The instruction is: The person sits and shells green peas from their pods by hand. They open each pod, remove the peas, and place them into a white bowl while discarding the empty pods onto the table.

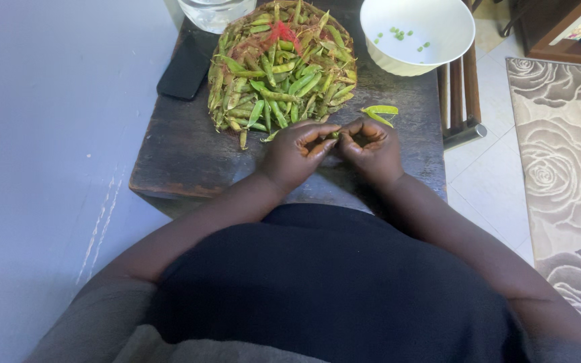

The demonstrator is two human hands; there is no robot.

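My left hand [298, 151] and my right hand [371, 146] meet over the near part of a dark wooden table [183, 151]. Together they pinch a green pea pod [335, 135], mostly hidden between the fingers. Just beyond the hands stands a round woven basket [218, 117] heaped with green pea pods [280, 67] and a bit of red netting [282, 30]. An opened empty pod [380, 111] lies on the table right of the basket. A white bowl [438, 33] at the far right holds several loose green peas [398, 33].
A black phone [186, 67] lies left of the basket. A clear glass container [213, 12] stands at the far edge. A wooden chair [462, 94] is beside the table on the right, with a beige flowered rug [566, 168] on the tiled floor.
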